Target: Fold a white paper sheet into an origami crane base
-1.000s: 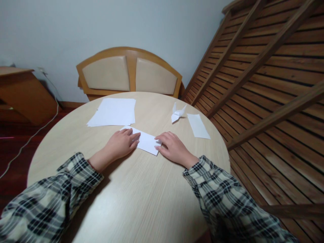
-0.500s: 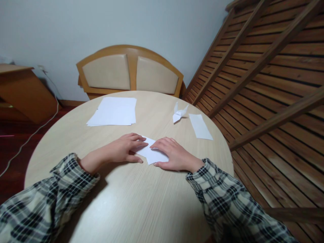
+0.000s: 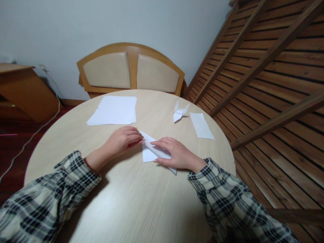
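A folded white sheet of paper [image 3: 149, 154] lies on the table between my hands, with a long slanting flap and a pointed lower right end. My left hand [image 3: 125, 140] is closed, its fingertips pinching the paper's upper left edge. My right hand [image 3: 176, 153] holds the right part of the paper, fingers on the flap and thumb on the lower side; its palm hides some of the paper. Farther off stands a white origami crane [image 3: 179, 114], touched by neither hand.
A stack of white paper [image 3: 113, 109] lies at the back left of the round wooden table [image 3: 129, 209]. At the right is a white paper strip [image 3: 201, 125]. A padded headboard [image 3: 131, 67] stands behind, and a slatted wooden panel [image 3: 273, 101] leans at the right.
The folded paper has turned, so its long edge now slants down to the right. My left hand has moved up slightly and its fingers have closed into a pinch. The right hand has barely moved.
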The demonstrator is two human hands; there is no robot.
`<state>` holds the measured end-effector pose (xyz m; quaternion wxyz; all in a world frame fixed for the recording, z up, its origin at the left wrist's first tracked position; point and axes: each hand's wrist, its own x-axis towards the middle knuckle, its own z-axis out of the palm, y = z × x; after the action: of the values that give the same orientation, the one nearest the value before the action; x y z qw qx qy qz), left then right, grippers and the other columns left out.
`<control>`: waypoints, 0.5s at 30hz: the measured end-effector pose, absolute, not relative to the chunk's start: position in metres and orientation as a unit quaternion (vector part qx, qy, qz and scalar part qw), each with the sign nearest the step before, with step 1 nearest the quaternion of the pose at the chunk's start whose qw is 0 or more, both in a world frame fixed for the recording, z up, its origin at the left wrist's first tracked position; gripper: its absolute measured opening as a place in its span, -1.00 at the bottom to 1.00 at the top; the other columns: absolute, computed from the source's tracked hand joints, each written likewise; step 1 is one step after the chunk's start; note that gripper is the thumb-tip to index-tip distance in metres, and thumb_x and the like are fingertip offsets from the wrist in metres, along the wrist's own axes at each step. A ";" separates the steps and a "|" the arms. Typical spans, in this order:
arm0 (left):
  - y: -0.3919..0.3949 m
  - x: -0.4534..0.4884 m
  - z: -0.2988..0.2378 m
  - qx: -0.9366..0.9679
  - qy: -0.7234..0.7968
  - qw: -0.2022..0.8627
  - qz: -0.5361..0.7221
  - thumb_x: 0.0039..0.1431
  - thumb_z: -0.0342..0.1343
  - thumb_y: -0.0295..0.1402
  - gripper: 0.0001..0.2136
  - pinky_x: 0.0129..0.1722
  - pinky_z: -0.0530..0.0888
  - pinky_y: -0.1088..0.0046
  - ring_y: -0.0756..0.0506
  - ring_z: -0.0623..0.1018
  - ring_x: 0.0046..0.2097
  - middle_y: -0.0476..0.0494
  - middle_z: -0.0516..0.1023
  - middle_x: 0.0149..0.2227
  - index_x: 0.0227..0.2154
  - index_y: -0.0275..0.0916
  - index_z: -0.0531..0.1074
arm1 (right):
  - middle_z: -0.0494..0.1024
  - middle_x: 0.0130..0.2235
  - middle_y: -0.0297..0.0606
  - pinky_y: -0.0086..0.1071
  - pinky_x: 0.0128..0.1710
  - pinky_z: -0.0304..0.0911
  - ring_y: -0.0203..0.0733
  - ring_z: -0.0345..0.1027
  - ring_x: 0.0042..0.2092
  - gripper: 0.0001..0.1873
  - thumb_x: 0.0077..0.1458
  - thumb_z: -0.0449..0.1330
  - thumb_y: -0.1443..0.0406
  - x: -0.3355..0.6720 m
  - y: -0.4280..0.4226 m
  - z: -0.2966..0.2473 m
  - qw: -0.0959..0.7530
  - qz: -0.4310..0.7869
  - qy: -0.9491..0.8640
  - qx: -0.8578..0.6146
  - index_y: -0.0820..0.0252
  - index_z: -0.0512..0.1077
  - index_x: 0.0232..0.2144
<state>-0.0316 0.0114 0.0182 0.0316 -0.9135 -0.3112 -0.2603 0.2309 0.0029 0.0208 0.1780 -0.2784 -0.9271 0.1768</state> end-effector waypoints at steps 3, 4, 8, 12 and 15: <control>0.009 -0.028 0.017 -0.906 -0.309 0.076 -0.278 0.31 0.03 -0.33 -0.83 -0.04 0.44 0.22 -0.14 0.54 -0.13 -0.14 0.63 -0.21 -0.29 -0.21 0.51 | 0.55 -0.13 -0.21 -0.24 -0.09 0.28 -0.17 0.39 -0.14 -0.54 0.15 0.19 0.23 0.231 0.001 0.019 0.218 0.223 -0.908 -0.280 0.09 0.35 0.11; 0.008 -0.026 0.017 -0.900 -0.318 0.090 -0.283 0.31 0.04 -0.33 -0.86 0.00 0.43 0.20 -0.16 0.52 -0.08 -0.14 0.61 -0.16 -0.24 -0.21 0.49 | 0.56 -0.16 -0.25 -0.28 -0.13 0.29 -0.22 0.39 -0.19 -0.54 0.16 0.16 0.29 0.230 0.001 0.018 0.230 0.235 -0.900 -0.285 0.07 0.34 0.12; 0.001 -0.018 0.015 -0.855 -0.390 0.133 -0.315 0.30 0.04 -0.37 -0.73 0.11 0.34 0.10 -0.24 0.40 0.10 -0.27 0.45 0.09 0.04 -0.24 0.33 | 0.57 -0.09 -0.26 -0.37 -0.27 0.31 -0.32 0.35 -0.34 -0.51 0.14 0.09 0.42 0.229 0.001 0.014 0.281 0.248 -0.874 -0.309 0.06 0.36 0.12; -0.002 -0.012 0.011 -0.825 -0.417 0.136 -0.355 0.26 0.06 -0.42 -0.67 0.07 0.38 0.09 -0.26 0.38 0.09 -0.30 0.39 0.06 0.07 -0.23 0.25 | 0.57 -0.07 -0.22 -0.38 -0.32 0.33 -0.32 0.39 -0.32 -0.62 0.15 0.09 0.41 0.228 0.003 0.014 0.347 0.272 -0.840 -0.318 0.10 0.47 0.00; -0.003 -0.007 0.009 -0.829 -0.415 0.103 -0.360 0.27 0.06 -0.41 -0.71 0.03 0.41 0.13 -0.22 0.40 0.04 -0.26 0.38 0.00 0.03 -0.21 0.24 | 0.59 -0.16 -0.20 -0.34 -0.30 0.36 -0.26 0.43 -0.26 -0.71 0.17 0.11 0.36 0.227 0.005 0.014 0.379 0.296 -0.812 -0.331 0.12 0.53 -0.09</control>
<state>-0.0069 -0.0030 0.0092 0.1034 -0.8293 -0.4148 -0.3598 0.2274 0.0048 0.0138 0.3786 -0.3313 -0.8120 0.2958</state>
